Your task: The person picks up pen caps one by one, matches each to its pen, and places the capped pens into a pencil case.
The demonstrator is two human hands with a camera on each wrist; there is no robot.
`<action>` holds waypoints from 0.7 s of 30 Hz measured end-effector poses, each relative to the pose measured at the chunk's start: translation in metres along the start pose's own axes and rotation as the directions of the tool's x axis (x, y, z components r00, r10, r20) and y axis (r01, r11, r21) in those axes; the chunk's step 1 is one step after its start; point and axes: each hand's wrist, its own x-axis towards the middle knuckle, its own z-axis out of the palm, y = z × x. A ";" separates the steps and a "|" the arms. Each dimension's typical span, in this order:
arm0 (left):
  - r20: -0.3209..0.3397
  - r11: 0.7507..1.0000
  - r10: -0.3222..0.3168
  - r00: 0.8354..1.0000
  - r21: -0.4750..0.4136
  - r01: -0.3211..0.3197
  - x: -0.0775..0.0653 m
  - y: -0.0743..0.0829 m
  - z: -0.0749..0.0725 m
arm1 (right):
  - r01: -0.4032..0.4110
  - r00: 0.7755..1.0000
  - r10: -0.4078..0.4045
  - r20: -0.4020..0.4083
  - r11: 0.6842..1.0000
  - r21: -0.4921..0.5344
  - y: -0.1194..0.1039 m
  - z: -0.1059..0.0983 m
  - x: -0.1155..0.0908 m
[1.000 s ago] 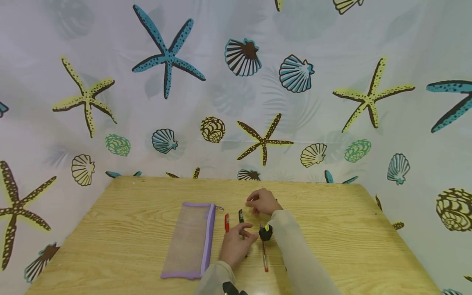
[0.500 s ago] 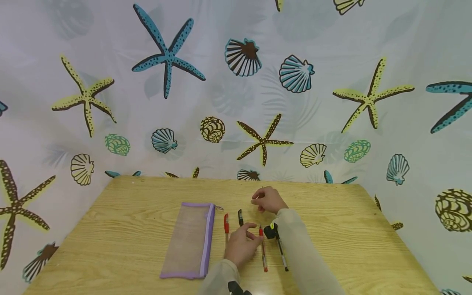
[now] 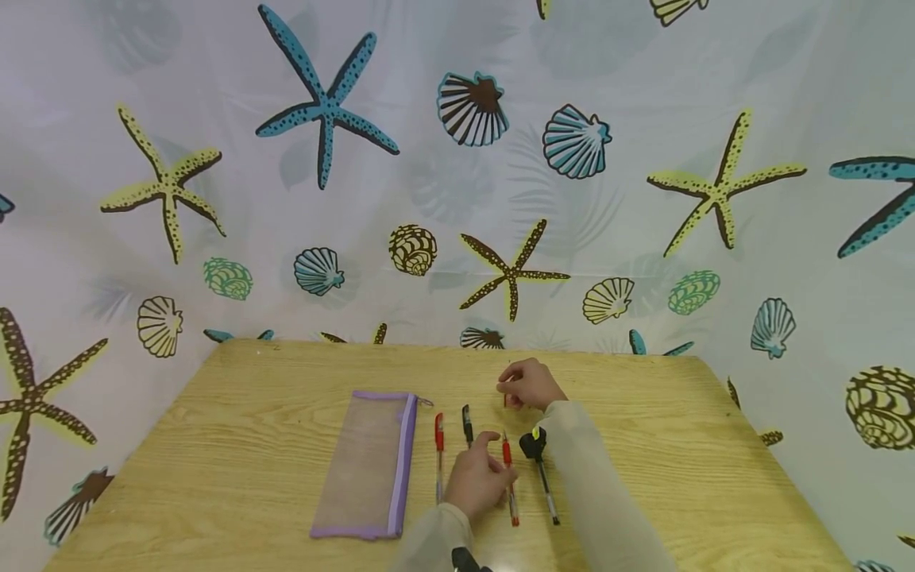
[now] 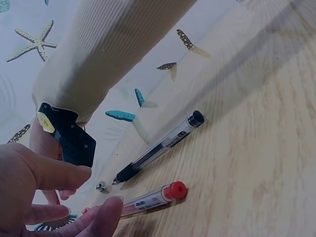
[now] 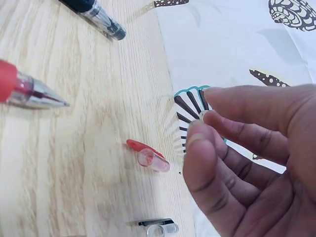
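Note:
My left hand hovers with its thumb and fingers apart, overlapping an uncapped red gel pen and a black pen. In the left wrist view nothing shows between those fingers, and the thumb overlaps the red gel pen. Farther off, my right hand has loosely bent fingers, their tips close together with no object visible between them. In the right wrist view a red pen cap and a clear cap with a black clip lie on the table beside that hand. An uncapped black gel pen lies near my right sleeve.
A flat mesh zip pouch with purple edging lies to the left of the pens. Between it and my left hand is another red pen. The wooden table ends at a curtain printed with shells and starfish.
Both hands have shifted to the right, the right one slightly away from me as well. More of the uncapped red and black pens now shows; the pens and the pouch lie where they were.

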 end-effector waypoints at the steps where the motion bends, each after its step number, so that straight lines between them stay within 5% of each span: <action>1: -0.001 1.000 0.001 1.000 0.005 -0.001 0.000 0.000 0.001 | -0.003 1.000 0.003 -0.002 1.000 -0.004 0.001 0.000 0.001; 14: -0.019 0.998 -0.030 0.999 0.058 0.032 0.001 -0.004 0.009 | -0.060 0.998 0.060 -0.037 0.998 -0.013 0.010 -0.005 0.007; 21: -0.073 0.980 -0.017 0.997 0.195 0.031 0.003 -0.004 0.017 | -0.094 0.995 0.094 -0.032 0.995 0.019 0.014 -0.006 0.011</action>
